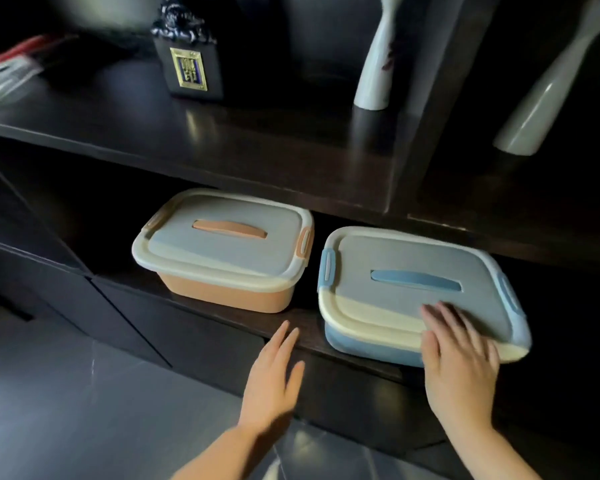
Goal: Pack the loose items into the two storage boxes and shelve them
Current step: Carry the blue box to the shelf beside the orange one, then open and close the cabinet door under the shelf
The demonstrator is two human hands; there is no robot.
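Two lidded storage boxes stand side by side on a dark lower shelf (222, 318). The orange box (222, 261), with a cream lid and orange handle, sits on the left, further in. The blue box (395, 289), with a cream lid and blue handle, sits on the right and overhangs the shelf's front edge. My right hand (459, 365) lies flat with fingers spread on the front of the blue box's lid. In front of the shelf edge, between the boxes, my left hand (272, 382) hovers open and holds nothing.
The shelf above carries a black ornament with a gold plaque (187, 53), a white vase (378, 60) and another pale vase (548, 98) at right. Papers with red items (7, 74) lie at the far left. Grey floor (66, 393) shows below left.
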